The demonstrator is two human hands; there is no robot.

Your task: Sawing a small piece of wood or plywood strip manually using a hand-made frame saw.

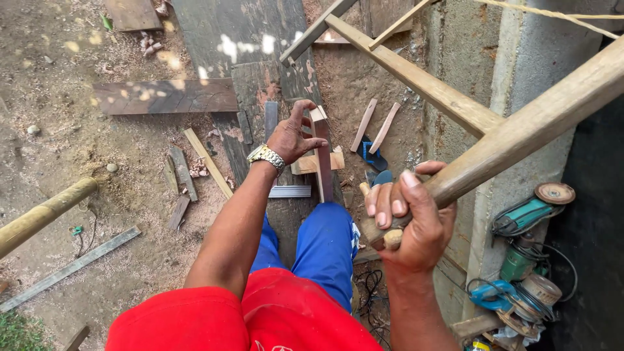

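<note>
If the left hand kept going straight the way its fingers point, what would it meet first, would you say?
The left hand already has its fingers at the upright wood strip, so it would likely press on that first; depth is hard to judge.

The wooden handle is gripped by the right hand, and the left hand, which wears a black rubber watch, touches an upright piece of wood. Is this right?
Not quite: the watch on the left hand is silver metal, not black rubber. The head view shows this. The right hand does grip the wooden handle, and the left hand touches the upright piece of wood.
</note>
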